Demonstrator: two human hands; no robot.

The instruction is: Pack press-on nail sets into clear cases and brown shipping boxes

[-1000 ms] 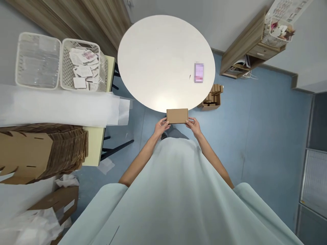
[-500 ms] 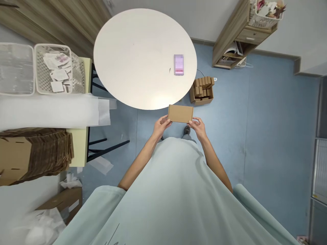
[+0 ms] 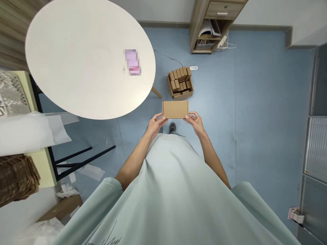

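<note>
Between my two hands is a small closed cardboard box [image 3: 175, 109], brown and flat, held out in front of my body above the floor. My left hand [image 3: 155, 125] grips its lower left corner, thumb on the near side. At the lower right corner, my right hand [image 3: 195, 122] pinches it in the same way. Just beyond it on the floor stands an open carton [image 3: 182, 97] with several small brown boxes [image 3: 180, 74] packed inside.
A round white table [image 3: 89, 68] stands ahead to the left, with a blurred-out pinkish item [image 3: 133, 62] on it. Left is a yellow-topped table [image 3: 46, 166] with white sheeting [image 3: 28, 132] and stacked flat cardboard [image 3: 17, 177]. A wooden cabinet [image 3: 222, 10] and a power strip [image 3: 193, 68] are ahead.
My view has turned and shifted right, so the round table now sits further left and the carton is nearer the middle. Both hands still hold the box.
</note>
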